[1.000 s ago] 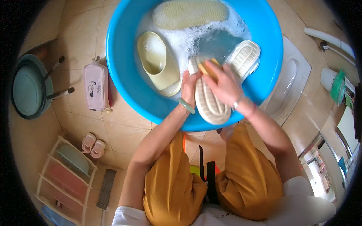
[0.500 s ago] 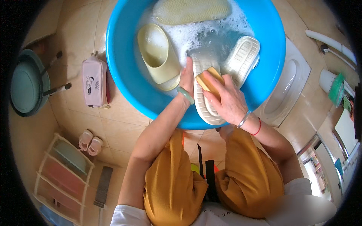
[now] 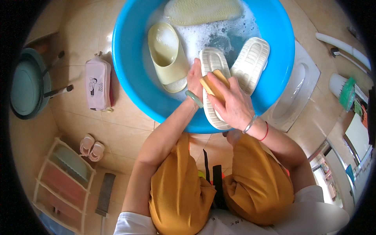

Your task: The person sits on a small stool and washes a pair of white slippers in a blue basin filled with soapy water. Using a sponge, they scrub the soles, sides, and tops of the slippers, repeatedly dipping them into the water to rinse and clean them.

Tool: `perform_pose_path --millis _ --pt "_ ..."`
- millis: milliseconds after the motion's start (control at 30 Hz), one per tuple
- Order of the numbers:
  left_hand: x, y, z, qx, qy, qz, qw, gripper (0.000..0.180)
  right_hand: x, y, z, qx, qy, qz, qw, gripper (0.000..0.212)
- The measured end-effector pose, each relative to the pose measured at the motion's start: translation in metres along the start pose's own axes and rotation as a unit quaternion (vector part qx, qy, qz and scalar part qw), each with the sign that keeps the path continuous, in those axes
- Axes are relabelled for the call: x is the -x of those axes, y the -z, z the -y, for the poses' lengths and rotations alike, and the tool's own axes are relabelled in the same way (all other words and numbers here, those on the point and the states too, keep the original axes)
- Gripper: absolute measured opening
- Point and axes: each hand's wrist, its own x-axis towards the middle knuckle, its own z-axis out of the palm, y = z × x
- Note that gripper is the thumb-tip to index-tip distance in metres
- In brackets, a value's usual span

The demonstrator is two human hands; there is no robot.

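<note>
A large blue basin (image 3: pixel 282 58) of sudsy water stands in front of my knees. My left hand (image 3: pixel 194 79) grips the left edge of a white slipper (image 3: pixel 214 113), which is turned sole up and leans over the near rim. My right hand (image 3: pixel 234 102) is closed around a yellow-brown rectangular block (image 3: pixel 215 83) pressed against the ridged sole. Whether the block is soap or a brush does not show. Beside it, a second white slipper (image 3: pixel 252 58) lies sole up. A pale yellow-green slipper (image 3: pixel 171 72) sits at the left, and its matching sole (image 3: pixel 203 11) floats at the far side.
A pink pouch (image 3: pixel 99 84) lies on the tiles left of the basin, near stacked green basins (image 3: pixel 29 86). Pink shoes (image 3: pixel 92 147) stand by a rack (image 3: pixel 64 180). On the right is a white squat toilet (image 3: pixel 297 86), with a green-bristled brush (image 3: pixel 347 94) beyond it.
The front end of the held slipper has come up out of the foam, showing more sole. My right hand and the block have shifted slightly left on it.
</note>
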Motion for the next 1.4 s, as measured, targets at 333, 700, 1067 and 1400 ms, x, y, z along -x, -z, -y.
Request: perform_pose_path --millis 333,700,1067,1400 --pt "-0.015 0.009 0.021 0.025 -0.057 -0.054 0.997 0.036 -0.11 -0.014 -0.023 0.049 -0.168 0.025 0.984 0.052" --pt "-0.008 0.003 0.01 0.001 -0.082 -0.042 0.996 0.039 -0.069 -0.008 -0.013 0.035 -0.087 0.009 0.996 0.045" --pt "-0.013 0.019 0.012 0.005 -0.067 -0.033 0.997 0.035 -0.013 -0.004 -0.003 -0.022 -0.026 -0.004 0.999 0.052" --pt "-0.019 0.006 0.015 -0.055 -0.106 -0.041 0.992 0.038 -0.126 -0.01 -0.03 0.054 -0.149 0.012 0.987 0.052"
